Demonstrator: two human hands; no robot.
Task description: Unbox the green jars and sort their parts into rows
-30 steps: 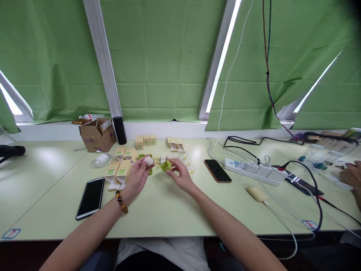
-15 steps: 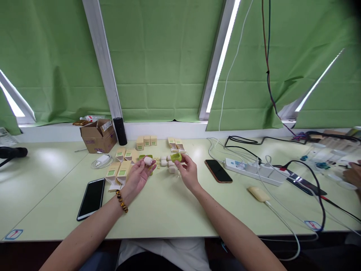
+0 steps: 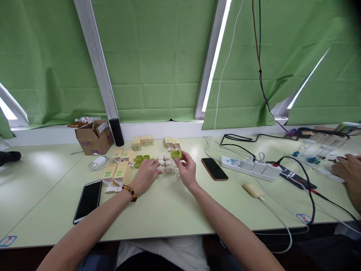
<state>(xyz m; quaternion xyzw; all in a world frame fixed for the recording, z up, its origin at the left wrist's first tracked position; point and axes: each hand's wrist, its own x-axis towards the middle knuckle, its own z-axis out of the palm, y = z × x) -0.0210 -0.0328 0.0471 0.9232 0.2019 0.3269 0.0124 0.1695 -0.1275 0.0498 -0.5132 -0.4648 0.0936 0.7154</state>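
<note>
R hand (image 3: 187, 170) has grn cup (image 3: 176, 154) in grip; L hand (image 3: 146, 174) hides pt of wht block (image 3: 159, 168), can't tell its grip.

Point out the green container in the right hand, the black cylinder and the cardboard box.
Green container (image 3: 176, 156): head view, on its near side wall.
Black cylinder (image 3: 116, 132): head view, middle of its side.
Cardboard box (image 3: 93, 145): head view, on its front face.

The green cup (image 3: 176, 154), rounded and hollow, was held in the right hand (image 3: 187, 170) above the worktop (image 3: 169, 210). The pale block (image 3: 159, 168) was held low in the left hand (image 3: 147, 174), near similar blocks (image 3: 168, 166).
</note>
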